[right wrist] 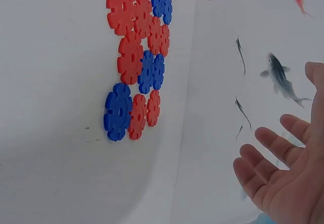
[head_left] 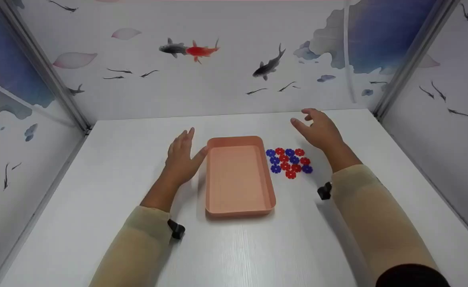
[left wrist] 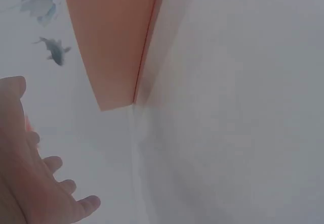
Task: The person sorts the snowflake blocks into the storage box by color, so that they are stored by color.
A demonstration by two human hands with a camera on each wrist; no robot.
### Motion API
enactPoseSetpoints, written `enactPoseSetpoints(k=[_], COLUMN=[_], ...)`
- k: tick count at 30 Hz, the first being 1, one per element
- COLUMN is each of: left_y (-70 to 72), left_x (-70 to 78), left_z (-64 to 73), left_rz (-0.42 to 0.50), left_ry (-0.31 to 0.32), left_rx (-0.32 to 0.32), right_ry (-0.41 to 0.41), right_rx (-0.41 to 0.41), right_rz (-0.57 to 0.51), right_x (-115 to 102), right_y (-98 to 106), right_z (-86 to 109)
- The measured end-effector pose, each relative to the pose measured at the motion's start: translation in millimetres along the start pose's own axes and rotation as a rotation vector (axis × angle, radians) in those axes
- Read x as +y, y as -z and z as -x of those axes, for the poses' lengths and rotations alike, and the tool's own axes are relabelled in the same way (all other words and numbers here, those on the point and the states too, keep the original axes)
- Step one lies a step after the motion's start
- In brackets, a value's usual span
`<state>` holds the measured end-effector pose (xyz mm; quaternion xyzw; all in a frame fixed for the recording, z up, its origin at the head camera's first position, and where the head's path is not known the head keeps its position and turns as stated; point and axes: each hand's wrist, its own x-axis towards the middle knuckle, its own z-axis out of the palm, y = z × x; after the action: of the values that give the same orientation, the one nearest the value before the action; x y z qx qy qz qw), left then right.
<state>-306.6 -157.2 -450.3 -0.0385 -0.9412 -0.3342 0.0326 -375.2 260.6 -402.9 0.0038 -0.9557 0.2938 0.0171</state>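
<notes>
I remotely watched the left hand (head_left: 181, 159) and right hand (head_left: 319, 129), fingers (right wrist: 276, 144) loose and empty, flank the tray (head_left: 240, 179) and discs (head_left: 284, 158), probably spread for easy reach toward the desk's (head_left: 234, 255) far edge.

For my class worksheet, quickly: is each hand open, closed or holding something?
Left hand: open, holding nothing, beside the pink tray.
Right hand: open, holding nothing, near the red and blue discs.

Left hand (head_left: 180, 161) and right hand (head_left: 321, 130) extend forward — well apart, fingers (right wrist: 278, 147) relaxed.
</notes>
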Motion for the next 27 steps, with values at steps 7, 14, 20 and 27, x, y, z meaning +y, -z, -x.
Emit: enactPoseSetpoints(k=[7,14,20,27], left_y=[-7.5,-10.5,-13.3,-17.9], left_x=[5.9,13.2,9.5,2.1], left_z=[19.7,28.5,30.6,31.5], left_rz=[0.351,0.622,0.679,0.688], left_ry=[0.077,0.221,0.306,0.312], left_rx=[-0.137,-0.201,-0.247,-0.282], right_ry=[-0.111,-0.148,-0.187,-0.233], right_rx=[-0.052,-0.144,-0.236,-0.296], right_rz=[-0.152,-0.351,-0.477,-0.547], right_x=[12,31,50,67], right_y=[4,2,-1,-6], right_z=[-4.9,-13.3,-17.7,-15.7])
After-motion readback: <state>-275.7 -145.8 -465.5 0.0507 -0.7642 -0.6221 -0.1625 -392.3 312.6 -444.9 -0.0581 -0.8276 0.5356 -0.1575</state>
